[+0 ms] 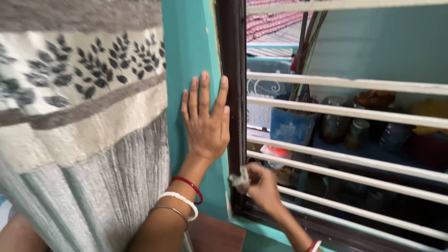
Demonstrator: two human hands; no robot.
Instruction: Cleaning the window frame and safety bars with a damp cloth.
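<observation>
My left hand (205, 121) lies flat and open against the teal wall (186, 56), fingers spread and pointing up, the fingertips (224, 80) reaching onto the dark window frame (232, 51) at its right; it holds nothing. My right hand (262, 185) is lower and to the right, near the bottom corner of that frame, its fingers pinched shut around a small crumpled grey cloth (240, 179), which presses against the inner edge of the frame. White horizontal bars (345, 83) cross the window to the right of both hands. Beyond them, farther off, stand a blue bucket (290, 126) with sticks and several jars (333, 125). A patterned grey and cream curtain (79, 121) hangs at the left.
</observation>
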